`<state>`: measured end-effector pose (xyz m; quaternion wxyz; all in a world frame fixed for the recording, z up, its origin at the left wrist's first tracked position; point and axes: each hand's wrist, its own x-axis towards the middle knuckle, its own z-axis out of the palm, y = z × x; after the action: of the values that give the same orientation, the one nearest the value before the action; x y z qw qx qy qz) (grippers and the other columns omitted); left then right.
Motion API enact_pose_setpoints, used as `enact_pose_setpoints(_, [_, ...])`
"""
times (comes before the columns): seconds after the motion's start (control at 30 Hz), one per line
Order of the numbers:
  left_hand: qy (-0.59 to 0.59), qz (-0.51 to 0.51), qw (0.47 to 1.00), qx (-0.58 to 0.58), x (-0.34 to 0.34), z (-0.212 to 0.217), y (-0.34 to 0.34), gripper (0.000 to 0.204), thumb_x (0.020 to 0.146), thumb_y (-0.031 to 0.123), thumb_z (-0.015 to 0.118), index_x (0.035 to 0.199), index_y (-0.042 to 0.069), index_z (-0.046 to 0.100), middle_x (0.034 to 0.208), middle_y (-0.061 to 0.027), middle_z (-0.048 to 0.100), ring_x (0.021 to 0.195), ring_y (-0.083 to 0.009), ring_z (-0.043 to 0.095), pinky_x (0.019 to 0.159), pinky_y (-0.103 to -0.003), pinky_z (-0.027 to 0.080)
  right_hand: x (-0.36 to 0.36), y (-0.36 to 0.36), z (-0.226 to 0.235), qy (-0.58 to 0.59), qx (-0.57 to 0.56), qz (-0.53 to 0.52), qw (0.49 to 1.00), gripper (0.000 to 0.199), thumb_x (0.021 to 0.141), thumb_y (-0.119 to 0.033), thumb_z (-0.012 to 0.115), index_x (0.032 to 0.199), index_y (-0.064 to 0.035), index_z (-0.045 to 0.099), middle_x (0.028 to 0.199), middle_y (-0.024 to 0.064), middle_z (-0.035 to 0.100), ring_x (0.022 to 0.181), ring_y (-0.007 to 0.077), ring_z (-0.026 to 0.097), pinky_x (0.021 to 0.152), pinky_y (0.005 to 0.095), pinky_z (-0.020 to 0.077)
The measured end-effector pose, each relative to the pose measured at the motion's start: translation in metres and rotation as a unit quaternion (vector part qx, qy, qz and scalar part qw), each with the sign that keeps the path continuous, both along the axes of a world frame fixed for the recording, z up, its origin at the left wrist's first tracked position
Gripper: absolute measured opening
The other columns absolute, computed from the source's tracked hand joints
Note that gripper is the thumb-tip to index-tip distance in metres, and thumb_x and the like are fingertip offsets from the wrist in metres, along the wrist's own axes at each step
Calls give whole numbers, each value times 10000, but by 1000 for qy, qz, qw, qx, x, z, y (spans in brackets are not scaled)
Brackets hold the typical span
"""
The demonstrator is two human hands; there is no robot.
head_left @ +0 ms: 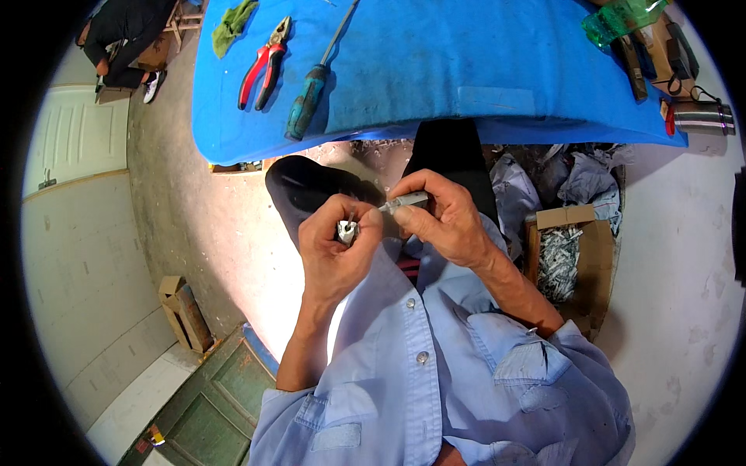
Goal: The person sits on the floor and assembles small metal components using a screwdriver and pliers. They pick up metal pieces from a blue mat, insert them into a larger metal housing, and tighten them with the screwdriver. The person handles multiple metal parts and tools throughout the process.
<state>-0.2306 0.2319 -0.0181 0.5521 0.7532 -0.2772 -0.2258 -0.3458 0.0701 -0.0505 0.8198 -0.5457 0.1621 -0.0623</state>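
Observation:
Above my lap, my left hand (332,247) is closed around a small whitish metal fitting (347,231) with a hole in its end. Between the thumb and fingers of my right hand (453,224) is a small grey oblong metal piece (410,201). Its thin tip points left and comes close to my left thumb; whether they touch, I cannot tell. My fingers hide much of both parts. On the blue-covered table (435,46) beyond my hands lie red-and-black pliers (266,67) and a teal-handled screwdriver (309,101).
A cardboard box (558,264) full of small metallic pieces stands right of my legs, beside crumpled plastic bags (587,177). A green cloth (232,28), a green plastic bottle (622,22) and a steel flask (701,118) lie around the table. Another person (128,35) sits far left.

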Motion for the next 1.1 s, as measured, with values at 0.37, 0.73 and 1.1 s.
enact_pose_setpoints(0.37, [7, -17, 1000, -25, 2, -5, -1, 70, 962, 59, 757, 993, -3, 744, 879, -13, 709, 767, -62, 601, 658, -231, 464, -1, 6, 3, -5, -77, -42, 996, 226, 950, -51, 731, 1160, -7, 659, 1038, 49, 697, 925, 94, 674, 761, 258, 569])
enact_pose_setpoints(0.73, [-126, -23, 992, -15, -1, -4, 3, 74, 960, 53, 758, 962, -15, 730, 828, -65, 691, 681, -110, 586, 599, -257, 441, -1, 6, 10, -78, -276, -55, 956, 232, 937, -12, 734, 1143, -14, 629, 1077, 110, 699, 872, 173, 723, 714, 301, 609])
enact_pose_setpoints(1.1, [-132, -17, 991, -14, -6, 1, 3, 80, 945, 34, 775, 972, -25, 729, 832, -82, 694, 699, -121, 606, 604, -263, 446, -2, 6, 1, -110, -299, -59, 946, 326, 872, 39, 744, 1162, -28, 611, 1191, 134, 672, 927, 224, 753, 671, 293, 641])
